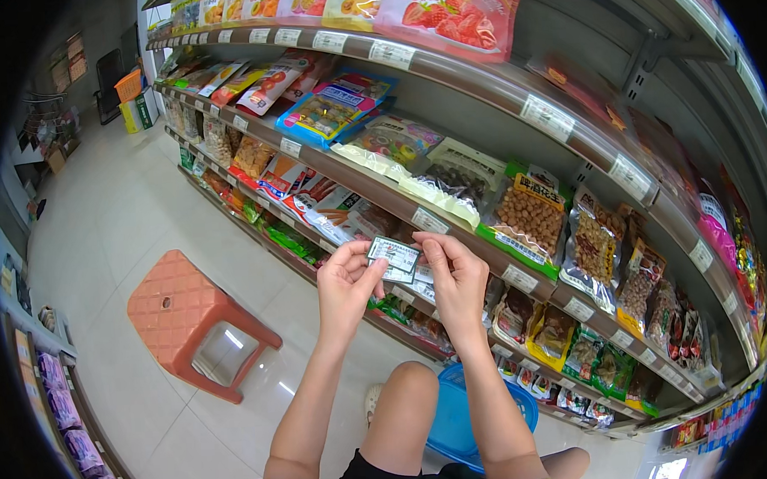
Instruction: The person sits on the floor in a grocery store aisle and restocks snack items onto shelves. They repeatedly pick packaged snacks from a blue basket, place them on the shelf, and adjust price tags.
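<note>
Two or more overlapping paper price labels with dark green borders and print are pinched between the thumb and fingers of my left hand. My right hand is at the labels' right edge, its thumb and index finger drawn close together. Whether those fingertips grip the edge or only rest by it is unclear. Both hands are in front of a shelf edge that carries a price tag. Just behind it lie snack packs, among them a bag of coated peanuts and a pale-edged clear bag.
On the tiled floor at left stands an orange plastic stool. A blue plastic basket sits beside my bent knee. Tiered shelves of bagged snacks curve around the front and right. Purple packs line a low shelf at lower left.
</note>
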A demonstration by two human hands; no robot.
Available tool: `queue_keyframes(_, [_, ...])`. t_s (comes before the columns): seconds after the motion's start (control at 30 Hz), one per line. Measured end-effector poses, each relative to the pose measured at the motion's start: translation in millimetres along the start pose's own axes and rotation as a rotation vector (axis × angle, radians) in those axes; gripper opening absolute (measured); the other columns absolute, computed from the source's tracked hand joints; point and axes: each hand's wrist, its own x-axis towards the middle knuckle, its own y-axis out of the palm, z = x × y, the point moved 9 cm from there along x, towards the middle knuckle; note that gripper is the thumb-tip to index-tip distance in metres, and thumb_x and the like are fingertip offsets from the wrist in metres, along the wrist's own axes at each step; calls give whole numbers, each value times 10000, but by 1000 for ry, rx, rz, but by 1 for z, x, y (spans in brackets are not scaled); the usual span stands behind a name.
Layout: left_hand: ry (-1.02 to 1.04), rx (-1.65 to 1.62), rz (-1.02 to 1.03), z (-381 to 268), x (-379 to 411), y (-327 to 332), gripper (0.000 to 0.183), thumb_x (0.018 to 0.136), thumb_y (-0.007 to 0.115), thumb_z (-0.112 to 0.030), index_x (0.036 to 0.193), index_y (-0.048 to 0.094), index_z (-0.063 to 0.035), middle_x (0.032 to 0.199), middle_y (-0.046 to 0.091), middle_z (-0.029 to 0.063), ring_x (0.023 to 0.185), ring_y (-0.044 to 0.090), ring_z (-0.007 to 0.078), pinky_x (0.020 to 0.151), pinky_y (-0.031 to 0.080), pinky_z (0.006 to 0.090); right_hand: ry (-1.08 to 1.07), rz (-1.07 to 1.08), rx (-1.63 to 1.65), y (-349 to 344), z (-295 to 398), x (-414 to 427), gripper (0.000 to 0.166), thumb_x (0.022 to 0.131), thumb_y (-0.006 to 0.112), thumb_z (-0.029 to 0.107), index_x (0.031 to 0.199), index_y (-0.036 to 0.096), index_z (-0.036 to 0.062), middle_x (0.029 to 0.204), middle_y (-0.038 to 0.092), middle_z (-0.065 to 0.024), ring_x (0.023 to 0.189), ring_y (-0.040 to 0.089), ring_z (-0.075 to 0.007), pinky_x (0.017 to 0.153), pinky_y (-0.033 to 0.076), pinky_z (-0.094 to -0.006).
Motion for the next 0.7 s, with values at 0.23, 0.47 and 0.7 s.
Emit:
queue_keyframes(0.23, [50, 45, -39, 5, 34, -22, 200, 931, 690, 4, 1117, 624, 34, 874, 717, 63, 595, 572, 50, 515, 435, 193, -16, 41, -12, 33, -13, 28, 180, 921, 731, 145, 1034, 760, 8, 853, 731, -121, 694, 680, -172, 636, 523, -298])
queue_keyframes(0.47, [88, 53, -65, 7, 60, -33, 220, 931, 698, 3, 1133, 619, 38, 892, 719, 63, 579, 547, 38, 505, 419, 183, -32, 81, -77, 50, -18, 46, 140, 877, 740, 98, 997, 770, 33, 867, 729, -108, 674, 687, -229, 631, 523, -331])
queue_keyframes(0.7, [86, 47, -72, 8, 60, -37, 227, 935, 699, -4, 1141, 615, 38, 897, 722, 65, 578, 542, 33, 501, 413, 178, -13, 96, -54, 57, -23, 49, 178, 936, 614, -2, 1049, 749, 27, 859, 716, -126, 691, 682, -213, 639, 528, -340])
